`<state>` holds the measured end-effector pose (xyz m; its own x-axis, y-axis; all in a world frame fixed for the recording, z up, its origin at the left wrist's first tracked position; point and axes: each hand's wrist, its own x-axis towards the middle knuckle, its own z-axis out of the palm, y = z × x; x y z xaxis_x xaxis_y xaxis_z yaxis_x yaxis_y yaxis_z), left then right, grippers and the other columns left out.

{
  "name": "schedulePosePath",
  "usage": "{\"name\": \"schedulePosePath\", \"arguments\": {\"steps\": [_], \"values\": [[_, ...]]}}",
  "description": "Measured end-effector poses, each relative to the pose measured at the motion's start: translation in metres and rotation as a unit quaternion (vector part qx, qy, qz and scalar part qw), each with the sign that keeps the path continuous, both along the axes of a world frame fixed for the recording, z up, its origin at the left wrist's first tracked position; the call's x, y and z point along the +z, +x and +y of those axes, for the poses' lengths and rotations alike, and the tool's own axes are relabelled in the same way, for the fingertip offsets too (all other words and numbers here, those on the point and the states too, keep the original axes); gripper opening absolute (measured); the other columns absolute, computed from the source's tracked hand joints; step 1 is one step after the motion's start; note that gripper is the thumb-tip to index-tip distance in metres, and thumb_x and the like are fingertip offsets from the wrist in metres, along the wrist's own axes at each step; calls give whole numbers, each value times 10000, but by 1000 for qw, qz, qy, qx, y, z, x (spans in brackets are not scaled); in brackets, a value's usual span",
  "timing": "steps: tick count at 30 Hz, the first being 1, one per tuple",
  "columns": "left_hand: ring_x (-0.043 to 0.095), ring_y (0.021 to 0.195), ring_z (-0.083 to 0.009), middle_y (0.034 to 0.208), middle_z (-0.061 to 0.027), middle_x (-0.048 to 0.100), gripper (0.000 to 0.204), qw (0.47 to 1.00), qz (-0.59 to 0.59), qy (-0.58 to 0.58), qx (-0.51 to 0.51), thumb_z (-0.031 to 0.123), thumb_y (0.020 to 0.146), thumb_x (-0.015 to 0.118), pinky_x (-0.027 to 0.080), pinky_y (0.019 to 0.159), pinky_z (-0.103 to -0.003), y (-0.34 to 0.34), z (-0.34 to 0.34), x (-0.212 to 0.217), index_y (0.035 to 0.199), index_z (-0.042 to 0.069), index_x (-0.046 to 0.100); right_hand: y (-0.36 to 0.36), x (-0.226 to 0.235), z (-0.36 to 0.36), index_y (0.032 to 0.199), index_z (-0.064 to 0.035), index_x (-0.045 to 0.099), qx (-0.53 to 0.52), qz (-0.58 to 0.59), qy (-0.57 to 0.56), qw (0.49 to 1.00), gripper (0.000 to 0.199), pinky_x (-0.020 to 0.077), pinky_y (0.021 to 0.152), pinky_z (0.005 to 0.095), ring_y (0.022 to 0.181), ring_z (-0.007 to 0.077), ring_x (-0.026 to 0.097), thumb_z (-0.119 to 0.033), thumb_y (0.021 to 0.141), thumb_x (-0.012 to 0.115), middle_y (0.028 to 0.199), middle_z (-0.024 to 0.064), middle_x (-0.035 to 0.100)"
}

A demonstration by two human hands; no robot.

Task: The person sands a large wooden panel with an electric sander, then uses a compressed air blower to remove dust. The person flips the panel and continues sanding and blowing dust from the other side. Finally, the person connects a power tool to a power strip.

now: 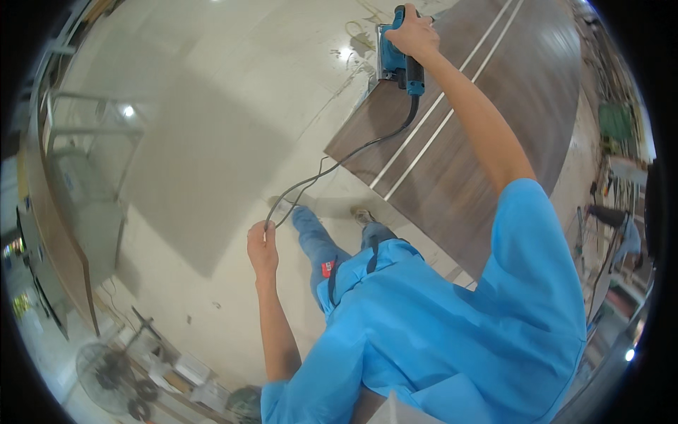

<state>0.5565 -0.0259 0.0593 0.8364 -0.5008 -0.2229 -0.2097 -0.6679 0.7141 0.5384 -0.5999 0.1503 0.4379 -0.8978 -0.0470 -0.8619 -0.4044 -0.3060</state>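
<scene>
My right hand (415,35) is closed over the top of a blue and black electric sander (393,58). The sander sits at the left edge of a dark brown wood-grain panel (522,92), which carries two thin pale parallel strips (428,136). From the sander's rear handle a black power cord (353,150) runs down and left in a slack curve. Lower down, my left hand (262,247) pinches that cord, well away from the panel. The sander's underside and its exact contact with the panel edge are hidden.
A pale floor (205,297) stretches left of the panel. Far left stand a metal frame (92,131) and a long brown board (60,233). A standing fan (106,374) and boxes (191,369) are at lower left. Clutter lines the right, with a green container (616,121).
</scene>
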Motion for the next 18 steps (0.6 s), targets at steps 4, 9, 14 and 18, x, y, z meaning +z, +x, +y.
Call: {"name": "schedulePosePath", "arguments": {"steps": [4,9,14,18], "values": [[639,1002,-353,1036,-163,705,243,994,-9,-8,-111,242,1040,618,491,893,-443,96,-29,-16,1063,16,702,-17,0,12,1565,-192,379,-50,34,-50,997,866,554,946,539,1121,501,662,-410,798,718,1331,324,547],[645,1022,-363,1053,-155,714,217,964,19,60,-257,221,1015,636,498,895,-443,234,-75,-19,1040,16,703,-33,9,131,1588,-164,352,-112,10,-27,993,886,564,898,558,1052,509,659,-316,805,739,1249,299,541],[647,1031,-368,1041,-160,715,183,921,-16,19,-388,191,985,657,505,912,-444,328,-119,11,1046,25,706,-26,34,272,1606,-164,341,-162,8,7,987,920,572,826,542,1016,469,627,-264,797,767,1199,256,519],[653,1041,-366,1048,-162,721,168,909,-19,35,-415,170,979,662,508,931,-442,364,-167,16,1061,32,712,-10,42,296,1615,-164,322,-218,11,72,973,931,554,863,532,1044,457,609,-234,799,766,1164,246,503]]}}
